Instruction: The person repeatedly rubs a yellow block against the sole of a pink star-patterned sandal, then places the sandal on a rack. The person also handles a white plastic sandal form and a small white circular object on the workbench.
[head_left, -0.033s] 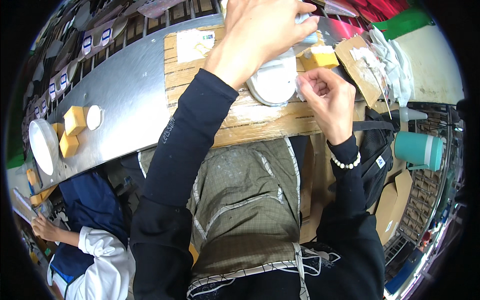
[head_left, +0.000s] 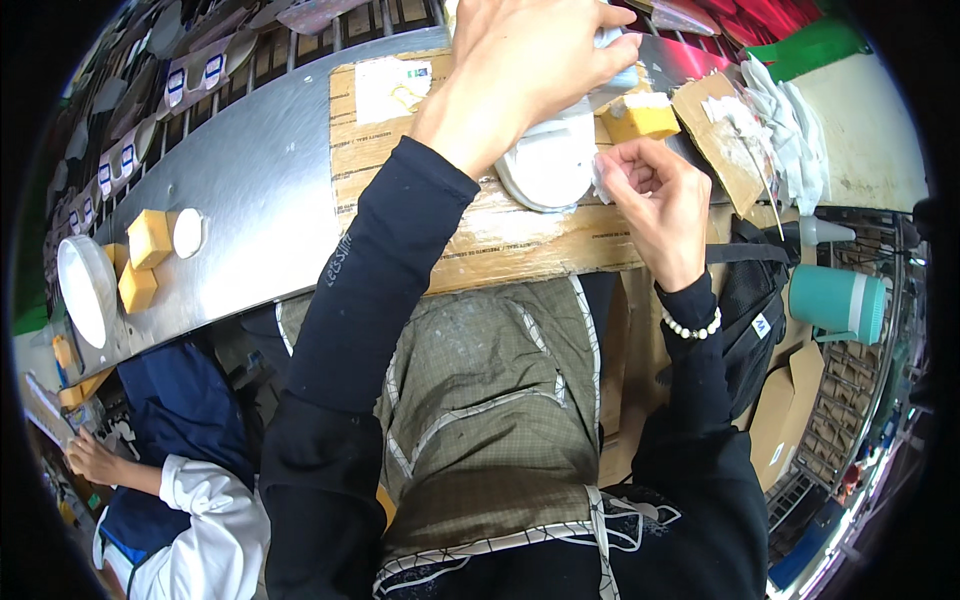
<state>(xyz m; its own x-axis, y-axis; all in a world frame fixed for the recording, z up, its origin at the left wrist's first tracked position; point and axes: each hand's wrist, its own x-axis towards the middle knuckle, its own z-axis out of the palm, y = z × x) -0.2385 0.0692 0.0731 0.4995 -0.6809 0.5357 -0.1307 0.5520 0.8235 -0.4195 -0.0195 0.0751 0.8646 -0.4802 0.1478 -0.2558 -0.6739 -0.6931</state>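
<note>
White round dish (head_left: 548, 168) upper centre, glossy, on cardboard sheet (head_left: 520, 235), my left hand (head_left: 530, 60) gripping its top, my right hand (head_left: 655, 200) pinching a white scrap (head_left: 603, 180), yellow sponge (head_left: 640, 118) beside.

At about nine o'clock two yellow sponge blocks (head_left: 142, 260) sit on the metal bench (head_left: 260, 190) by a small white disc (head_left: 187, 232) and a white bowl (head_left: 82, 290), a teal cup (head_left: 835, 303) hangs near three o'clock, and a seated co-worker's white sleeve (head_left: 210, 520) shows toward seven o'clock.

Single head-worn fisheye view, looking steeply down, close over the cardboard-covered bench (head_left: 400, 150), edges bending.
</note>
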